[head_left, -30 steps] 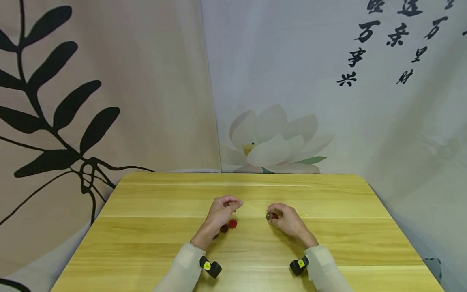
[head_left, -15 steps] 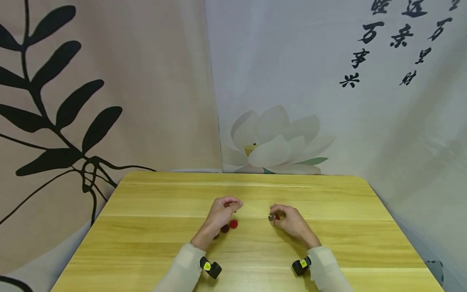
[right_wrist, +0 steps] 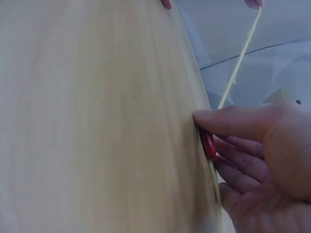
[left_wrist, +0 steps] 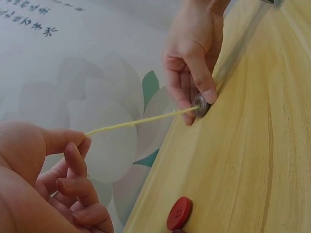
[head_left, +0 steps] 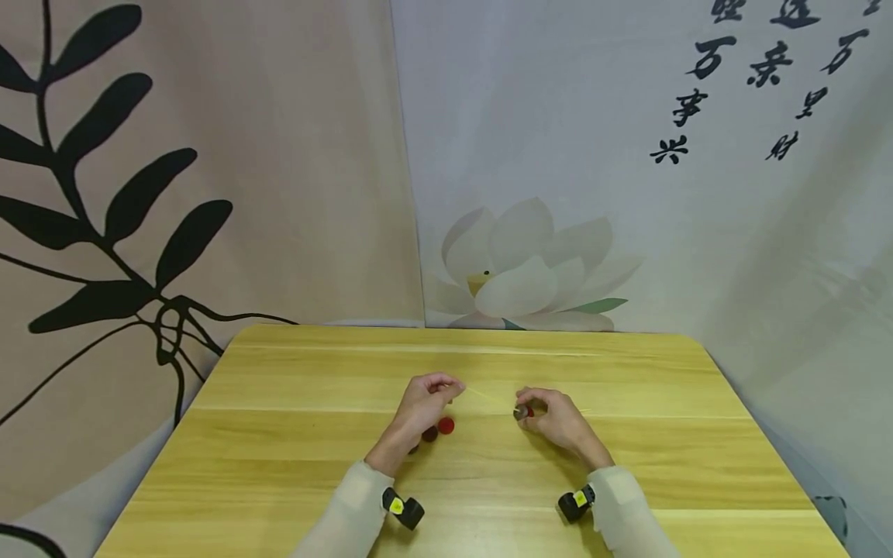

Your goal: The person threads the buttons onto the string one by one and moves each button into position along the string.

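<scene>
My left hand point(head_left: 425, 404) pinches the end of a thin yellow string point(left_wrist: 141, 120) between thumb and forefinger. The string runs nearly straight to a grey-brown button point(left_wrist: 201, 105), entering at its holes. My right hand point(head_left: 558, 422) holds this button between thumb and fingers, just above the table. Behind it in the same grip sits a red button point(right_wrist: 208, 144), seen edge-on in the right wrist view. More string trails out beyond the right hand. On the table beside my left hand lie a loose red button point(head_left: 446, 425) and a dark button point(head_left: 429, 435).
Another dark button point(head_left: 413, 449) is partly hidden by the left wrist. The wooden table point(head_left: 488, 496) extends on all sides of the hands. Behind it hangs a printed cloth point(head_left: 314, 194) with leaves, a lotus and writing.
The right hand has shifted slightly to the right with the buttons, farther from the left hand. The string between the hands now looks straighter. My left hand stays nearly still.
</scene>
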{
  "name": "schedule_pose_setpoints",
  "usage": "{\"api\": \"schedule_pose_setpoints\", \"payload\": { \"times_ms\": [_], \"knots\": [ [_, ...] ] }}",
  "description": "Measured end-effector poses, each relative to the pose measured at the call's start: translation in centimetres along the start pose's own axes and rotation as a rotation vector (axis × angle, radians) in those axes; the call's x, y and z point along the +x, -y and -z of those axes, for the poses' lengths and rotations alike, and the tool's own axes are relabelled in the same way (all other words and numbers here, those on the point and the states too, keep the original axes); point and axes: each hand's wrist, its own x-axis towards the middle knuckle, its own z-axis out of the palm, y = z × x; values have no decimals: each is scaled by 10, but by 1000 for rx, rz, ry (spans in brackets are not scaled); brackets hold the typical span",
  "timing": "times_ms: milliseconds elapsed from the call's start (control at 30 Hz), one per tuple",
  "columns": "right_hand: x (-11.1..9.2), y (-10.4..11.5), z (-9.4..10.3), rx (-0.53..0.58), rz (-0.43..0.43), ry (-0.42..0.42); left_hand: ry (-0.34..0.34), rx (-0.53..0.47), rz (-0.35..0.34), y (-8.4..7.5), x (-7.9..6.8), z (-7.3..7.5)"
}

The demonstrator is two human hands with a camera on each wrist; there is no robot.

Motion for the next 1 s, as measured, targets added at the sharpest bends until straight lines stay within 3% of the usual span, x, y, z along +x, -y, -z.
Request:
{"api": "schedule_pose_setpoints", "payload": {
  "times_ms": [667, 1000],
  "knots": [
    [-1, -4, -1, 34, -16, -1, -12, 28, -6, -4, -5, 0],
    [0, 5, 1, 31, -18, 20, -1, 38, -22, -5, -5, -2]
  ]
}}
